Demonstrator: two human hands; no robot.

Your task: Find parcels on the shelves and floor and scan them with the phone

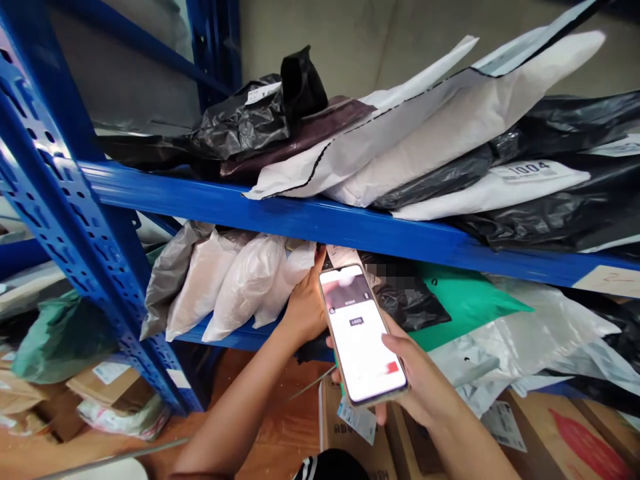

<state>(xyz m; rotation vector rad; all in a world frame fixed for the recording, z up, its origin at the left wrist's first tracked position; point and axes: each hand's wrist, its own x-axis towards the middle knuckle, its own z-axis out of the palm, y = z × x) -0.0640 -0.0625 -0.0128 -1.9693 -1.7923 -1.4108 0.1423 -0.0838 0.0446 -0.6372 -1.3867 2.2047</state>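
A lit smartphone (364,343) lies in my right hand (410,370), which is closed around it with the thumb over the screen's right edge. Its screen is mostly white, with a dark camera strip at the top. My left hand (306,310) reaches between the parcels on the lower shelf and appears closed on the edge of a black parcel with a pale label (343,255). The phone hides part of that hand and most of the parcel. Several white plastic parcels (245,283) stand left of it. A black parcel (413,300) and a green parcel (470,303) lie to the right.
A blue shelf beam (280,217) runs just above my hands, with a blue upright (100,220) at left. Black and white parcels (430,133) crowd the upper shelf. Cardboard boxes (350,437) stand below. At far left, a green bag (70,337) rests on boxes.
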